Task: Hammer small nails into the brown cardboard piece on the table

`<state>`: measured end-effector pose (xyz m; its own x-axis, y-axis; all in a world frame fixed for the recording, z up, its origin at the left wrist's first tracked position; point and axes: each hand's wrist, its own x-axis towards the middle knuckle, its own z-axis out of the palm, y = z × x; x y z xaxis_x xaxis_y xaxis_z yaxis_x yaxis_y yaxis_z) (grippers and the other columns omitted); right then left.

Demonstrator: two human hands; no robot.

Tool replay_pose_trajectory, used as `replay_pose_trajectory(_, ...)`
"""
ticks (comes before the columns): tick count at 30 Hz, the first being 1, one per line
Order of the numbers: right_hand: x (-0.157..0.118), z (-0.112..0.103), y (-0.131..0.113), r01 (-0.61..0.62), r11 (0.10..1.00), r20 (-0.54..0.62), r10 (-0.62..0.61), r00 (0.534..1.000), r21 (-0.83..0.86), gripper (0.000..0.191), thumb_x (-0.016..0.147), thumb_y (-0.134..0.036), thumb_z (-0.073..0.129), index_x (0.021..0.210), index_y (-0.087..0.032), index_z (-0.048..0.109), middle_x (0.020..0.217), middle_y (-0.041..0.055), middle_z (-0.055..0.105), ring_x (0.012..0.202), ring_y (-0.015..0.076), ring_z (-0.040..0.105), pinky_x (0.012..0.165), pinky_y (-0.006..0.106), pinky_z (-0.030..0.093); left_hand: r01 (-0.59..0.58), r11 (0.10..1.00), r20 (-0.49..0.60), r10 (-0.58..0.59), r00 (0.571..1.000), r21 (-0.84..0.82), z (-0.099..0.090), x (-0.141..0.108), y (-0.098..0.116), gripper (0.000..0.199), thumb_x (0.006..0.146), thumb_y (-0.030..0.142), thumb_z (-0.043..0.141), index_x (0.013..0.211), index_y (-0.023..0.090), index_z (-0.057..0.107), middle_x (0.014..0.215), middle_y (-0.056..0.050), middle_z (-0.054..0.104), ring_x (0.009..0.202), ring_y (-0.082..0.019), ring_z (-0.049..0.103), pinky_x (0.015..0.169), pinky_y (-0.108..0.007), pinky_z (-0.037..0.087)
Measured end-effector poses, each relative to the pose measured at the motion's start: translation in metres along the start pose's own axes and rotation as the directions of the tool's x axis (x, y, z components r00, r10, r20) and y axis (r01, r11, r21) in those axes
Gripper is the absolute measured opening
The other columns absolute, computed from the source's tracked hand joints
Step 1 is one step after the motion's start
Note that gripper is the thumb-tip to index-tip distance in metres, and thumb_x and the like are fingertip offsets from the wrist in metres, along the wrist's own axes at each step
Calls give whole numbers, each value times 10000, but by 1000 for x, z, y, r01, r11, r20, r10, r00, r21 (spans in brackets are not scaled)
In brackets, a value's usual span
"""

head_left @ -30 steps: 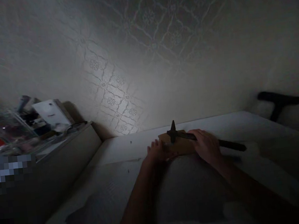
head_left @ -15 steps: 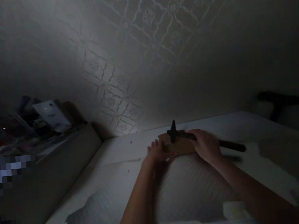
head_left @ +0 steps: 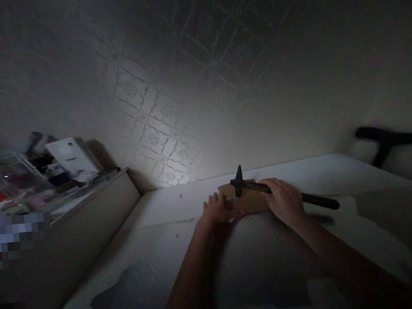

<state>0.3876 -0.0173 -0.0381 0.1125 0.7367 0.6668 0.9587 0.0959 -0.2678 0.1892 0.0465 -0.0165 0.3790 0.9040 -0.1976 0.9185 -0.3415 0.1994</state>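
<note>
A hammer [head_left: 319, 200] with a dark head and a long dark handle lies slantwise in my right hand [head_left: 285, 200], whose fingers are wrapped round the handle. Its head is over the upper left part of a flat brown cardboard piece [head_left: 252, 202]. At the left edge of the cardboard is my left hand [head_left: 218, 208], with its fingers apart and its thumb along the lower edge; it appears to hold the piece. Small pale marks show on the cardboard under the hammer head, too small to make out.
The white table [head_left: 153, 209] has a torn, greyish covering and two small dark specks. At left, a raised shelf [head_left: 96, 189] bears a white box [head_left: 70, 155], a clear case [head_left: 13, 175] and clutter. A dark T-shaped object [head_left: 385, 141] stands at right, before the patterned wall.
The light on the wall and the shelf has shifted, and more of the shelf's clutter is visible. Both hands, the hammer and the cardboard are in nearly the same places.
</note>
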Motion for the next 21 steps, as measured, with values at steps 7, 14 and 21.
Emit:
replay_pose_trajectory(7, 1, -1, 1, -14, 1000, 49, 15, 999, -13, 244, 821, -118, 478, 1023, -217, 570, 989, 39, 639, 912, 209, 575, 759, 320, 417, 13, 1000, -9, -12, 1000, 3, -1, -1, 2, 1113, 639, 778, 493, 1442, 101, 126, 1507, -210, 133, 1384, -349, 114, 1094, -515, 137)
replay_pose_trajectory(14, 3, -2, 6, -89, 993, 129, 99, 987, -80, 206, 852, -207, 489, 1027, -203, 598, 1004, 66, 618, 910, 216, 574, 723, 303, 415, -8, 1000, -45, 8, 999, 1, -1, -3, 0, 1046, 658, 753, 527, 1428, 137, 178, 1495, -215, 178, 1374, -355, 162, 1073, -522, 192)
replay_pose_trajectory(21, 4, -1, 17, -257, 946, 241, 301, 923, -198, 264, 864, -223, 473, 1084, -188, 614, 977, 94, 624, 905, 223, 598, 685, 292, 414, -112, 973, -453, 10, 892, -199, -13, -19, 6, 671, 776, 559, 582, 1294, 153, 451, 1407, -173, 396, 1292, -291, 380, 1042, -432, 334)
